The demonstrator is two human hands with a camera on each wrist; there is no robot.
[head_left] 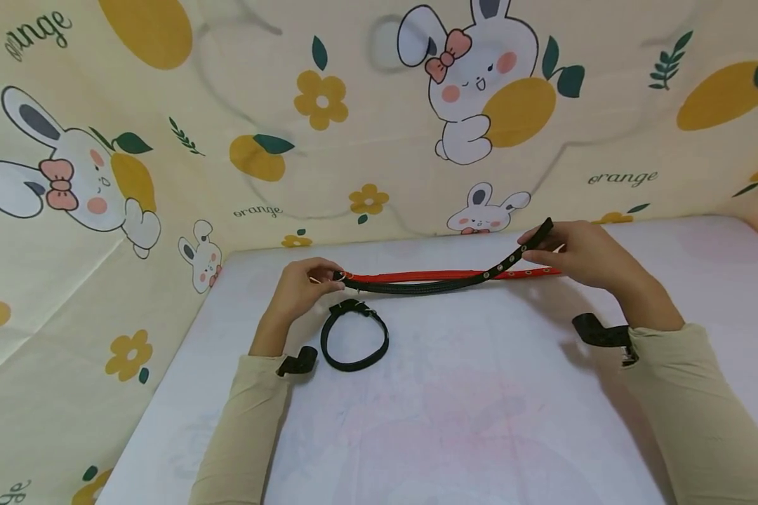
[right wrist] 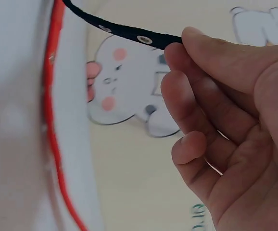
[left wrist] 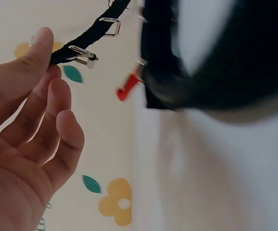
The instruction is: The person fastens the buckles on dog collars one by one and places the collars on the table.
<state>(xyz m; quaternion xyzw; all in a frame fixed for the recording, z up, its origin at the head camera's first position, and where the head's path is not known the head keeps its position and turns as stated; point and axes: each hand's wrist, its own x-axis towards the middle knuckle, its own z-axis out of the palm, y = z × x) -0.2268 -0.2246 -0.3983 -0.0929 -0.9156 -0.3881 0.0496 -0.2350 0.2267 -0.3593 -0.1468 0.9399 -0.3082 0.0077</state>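
Observation:
A black collar [head_left: 417, 287] with metal eyelets is stretched out between both hands, sagging a little in the middle. My left hand [head_left: 301, 289] pinches its buckle end between thumb and forefinger; the silver buckle [left wrist: 83, 55] shows close up in the left wrist view. With thumb and forefinger, my right hand [head_left: 584, 254] pinches the eyelet end [right wrist: 144, 39], which slants upward. Behind it a red collar [head_left: 417, 276] lies straight on the table. A second black collar [head_left: 355, 369], buckled into a ring, lies beside my left wrist.
White cloth covers the table [head_left: 455, 421]. A cream curtain [head_left: 366, 126] printed with rabbits and oranges hangs along the back and left edges. Small black cameras are strapped at the left wrist [head_left: 299, 360] and right wrist [head_left: 599, 331].

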